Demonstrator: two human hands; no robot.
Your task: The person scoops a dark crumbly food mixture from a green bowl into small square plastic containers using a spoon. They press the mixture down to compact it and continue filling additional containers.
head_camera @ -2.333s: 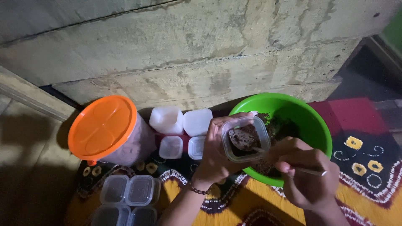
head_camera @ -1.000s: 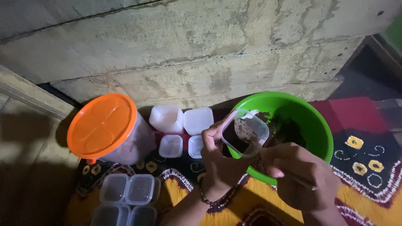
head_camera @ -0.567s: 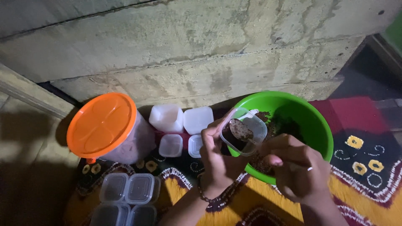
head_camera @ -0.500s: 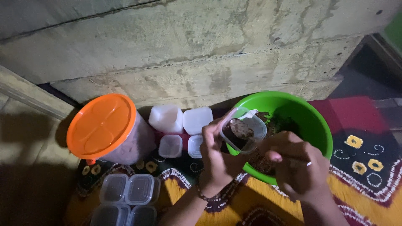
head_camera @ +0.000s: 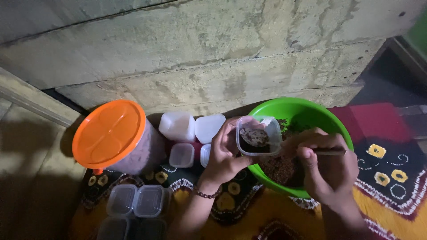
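My left hand (head_camera: 224, 153) grips a small clear square plastic container (head_camera: 259, 135), tilted over the near left rim of a green bowl (head_camera: 330, 118). My right hand (head_camera: 328, 166) holds a metal spoon (head_camera: 331, 152) by its handle; the spoon's bowl, loaded with a dark reddish-brown mix, sits inside the container. More of the same dark mix (head_camera: 282, 169) lies in the green bowl, partly hidden behind my right hand.
A large jar with an orange lid (head_camera: 109, 133) stands at left. Several small lidded clear containers (head_camera: 194, 129) sit between jar and bowl, and more (head_camera: 135, 201) at the lower left. A patterned cloth (head_camera: 387, 178) covers the floor; a concrete wall (head_camera: 200, 58) rises behind.
The spoon has come up from the bowl and now rests inside the container. My left hand has tipped the container a little more toward the bowl.
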